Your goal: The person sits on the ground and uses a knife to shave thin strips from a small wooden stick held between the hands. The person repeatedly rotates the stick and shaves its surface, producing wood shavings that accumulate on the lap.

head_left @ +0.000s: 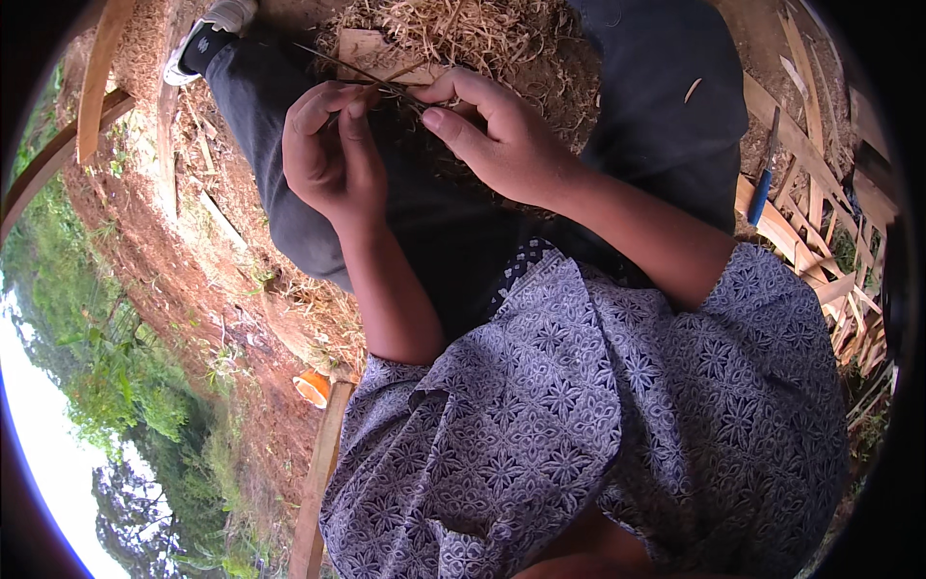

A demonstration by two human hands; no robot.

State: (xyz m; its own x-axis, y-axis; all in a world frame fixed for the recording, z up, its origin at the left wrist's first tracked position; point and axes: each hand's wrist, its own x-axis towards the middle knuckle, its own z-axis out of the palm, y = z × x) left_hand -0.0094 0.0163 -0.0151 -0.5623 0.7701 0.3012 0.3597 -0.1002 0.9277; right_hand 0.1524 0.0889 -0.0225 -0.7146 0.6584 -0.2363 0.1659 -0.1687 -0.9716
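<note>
Over my lap, my left hand [333,159] pinches the end of a thin dark strip [340,63] between thumb and fingertips. The strip runs up to the left past the fingers, as thin as a twig or a split of wood. My right hand [511,145] closes thumb and forefinger on the same slender bundle from the other side. A short light-brown sliver [407,71] crosses the strip between the two hands. Whether the pieces are tied or only laid together, I cannot tell. Just beyond the fingers, a flat pale wood block [362,46] lies on the ground.
Curly wood shavings [463,29] heap between my legs. A knife with a blue handle [760,198] lies on wooden strips [801,241] at the right. An orange object [312,388] rests on the reddish ground at the left, near an upright wooden post [320,473].
</note>
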